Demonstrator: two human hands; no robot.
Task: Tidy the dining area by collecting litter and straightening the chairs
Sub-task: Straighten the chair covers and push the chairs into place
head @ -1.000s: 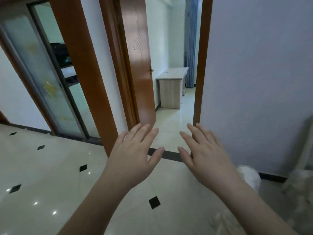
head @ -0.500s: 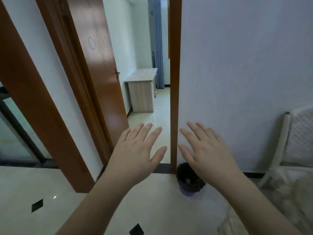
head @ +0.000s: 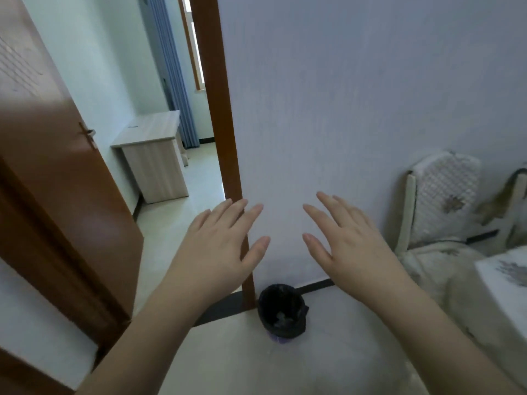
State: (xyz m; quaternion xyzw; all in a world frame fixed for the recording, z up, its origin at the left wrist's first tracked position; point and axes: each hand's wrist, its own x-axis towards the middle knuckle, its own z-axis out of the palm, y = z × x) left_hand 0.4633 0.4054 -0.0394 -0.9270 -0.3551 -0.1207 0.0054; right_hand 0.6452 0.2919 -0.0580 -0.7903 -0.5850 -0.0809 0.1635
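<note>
My left hand (head: 219, 246) and my right hand (head: 350, 243) are held out in front of me, palms down, fingers straight and spread, holding nothing. Below and between them a small waste bin (head: 282, 313) with a black liner stands on the floor against the wall, beside the door frame; some scraps lie inside it. At the right a chair (head: 439, 206) with a white quilted cover stands with its back to the wall. A second covered chair (head: 513, 201) shows partly at the right edge. The corner of a table with a pale cloth (head: 504, 277) enters at the lower right.
A brown door frame (head: 222, 138) borders an open doorway to another room with a light wooden desk (head: 154, 155) and a blue curtain (head: 174, 69). A brown door (head: 57, 166) stands open at the left. The grey wall (head: 356, 95) fills the middle.
The view has swung to the right: the glass sliding door has left the frame, and the bin, chairs and table corner have come into sight. Both hands stay open and spread.
</note>
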